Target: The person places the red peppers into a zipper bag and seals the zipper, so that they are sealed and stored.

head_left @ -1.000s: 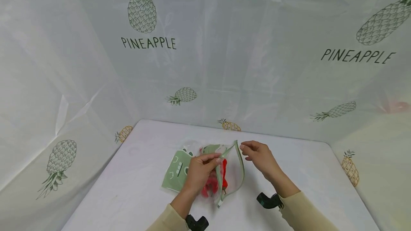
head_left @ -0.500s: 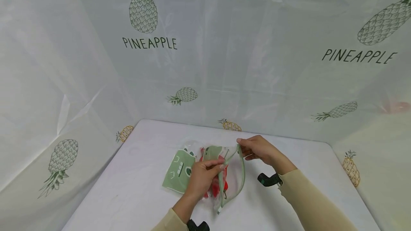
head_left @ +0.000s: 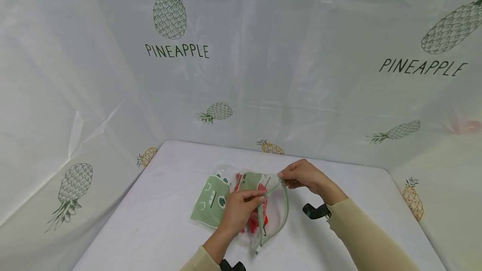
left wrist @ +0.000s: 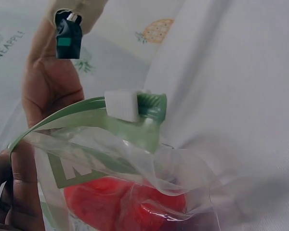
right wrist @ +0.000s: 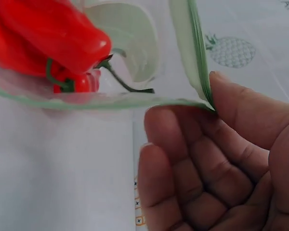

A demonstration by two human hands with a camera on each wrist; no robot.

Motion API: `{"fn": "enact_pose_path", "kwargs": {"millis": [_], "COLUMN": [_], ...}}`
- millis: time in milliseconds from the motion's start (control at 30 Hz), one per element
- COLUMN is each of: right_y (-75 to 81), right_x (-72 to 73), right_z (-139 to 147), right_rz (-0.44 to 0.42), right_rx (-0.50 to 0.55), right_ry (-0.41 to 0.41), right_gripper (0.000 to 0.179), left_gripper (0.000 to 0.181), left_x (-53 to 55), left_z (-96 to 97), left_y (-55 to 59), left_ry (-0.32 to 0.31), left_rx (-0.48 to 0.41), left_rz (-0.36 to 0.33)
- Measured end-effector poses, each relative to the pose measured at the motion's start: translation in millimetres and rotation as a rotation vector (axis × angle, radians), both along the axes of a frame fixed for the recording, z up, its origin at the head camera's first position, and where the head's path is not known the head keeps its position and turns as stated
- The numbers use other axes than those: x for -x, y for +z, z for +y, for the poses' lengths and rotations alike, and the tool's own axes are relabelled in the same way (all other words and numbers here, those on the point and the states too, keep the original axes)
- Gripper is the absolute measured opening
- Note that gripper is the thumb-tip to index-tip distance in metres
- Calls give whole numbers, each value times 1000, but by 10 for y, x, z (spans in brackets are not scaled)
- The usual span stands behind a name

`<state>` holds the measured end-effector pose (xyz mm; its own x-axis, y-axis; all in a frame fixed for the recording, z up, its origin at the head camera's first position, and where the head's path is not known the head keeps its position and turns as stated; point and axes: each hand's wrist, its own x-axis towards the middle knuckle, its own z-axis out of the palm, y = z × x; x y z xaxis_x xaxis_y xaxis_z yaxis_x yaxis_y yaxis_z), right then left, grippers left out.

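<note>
A clear zip bag with a green rim [head_left: 287, 206] stands with its mouth spread, facing right. Inside lie red peppers [right wrist: 62, 36] with dark green stems. My left hand [head_left: 238, 209] pinches the bag's left rim edge between thumb and fingers. At the far corner of the mouth, my right hand [head_left: 304, 175] pinches the green rim between thumb and index finger, its other fingers loosely bent. The left wrist view shows a white slider [left wrist: 121, 106] at the near end of the zip strip.
A flat clear and green bag [head_left: 208, 204] printed with a cartoon face lies left of the left hand. Everything rests on a white table [head_left: 169, 187]. A pineapple-printed curtain [head_left: 282, 62] hangs behind and at both sides.
My right hand, apart from the bag at first, has reached its far corner and now pinches the rim. That corner has come down slightly. My left hand keeps its hold.
</note>
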<state>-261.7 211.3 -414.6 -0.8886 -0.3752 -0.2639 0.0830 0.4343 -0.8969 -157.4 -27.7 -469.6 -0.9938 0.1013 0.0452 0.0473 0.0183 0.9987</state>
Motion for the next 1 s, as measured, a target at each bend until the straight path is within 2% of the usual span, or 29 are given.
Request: {"fn": "enact_pose_path", "kwargs": {"millis": [267, 467, 600, 700, 767, 900, 1000], "right_y": [-64, -100, -131, -150, -168, -197, -202], "right_x": [-73, -119, -134, -151, -161, -182, -201], "right_z": [28, 21, 15, 15, 20, 25, 22], "right_rz": [238, 252, 252, 255, 254, 260, 264], "right_rx": [-80, -15, 2, 1, 0, 3, 8], "right_ry": [56, 24, -34, -81, -111, -157, -197], "right_gripper": [23, 22, 24, 25, 24, 24, 25], "left_gripper": [19, 21, 22, 23, 23, 27, 40], "left_x": [3, -35, -82, -125, -161, -244, -319], "left_z": [-1, 21, 66, 110, 141, 212, 266], "left_y": [-13, -7, -6, -28, -52, -96, -114], "left_ry": [-15, -20, -44, -45, -34, -21, -22], "left_rx": [-6, 12, 51, 117, 192, 359, 540], "left_rz": [-2, -5, -3, 24, 68, 185, 295]}}
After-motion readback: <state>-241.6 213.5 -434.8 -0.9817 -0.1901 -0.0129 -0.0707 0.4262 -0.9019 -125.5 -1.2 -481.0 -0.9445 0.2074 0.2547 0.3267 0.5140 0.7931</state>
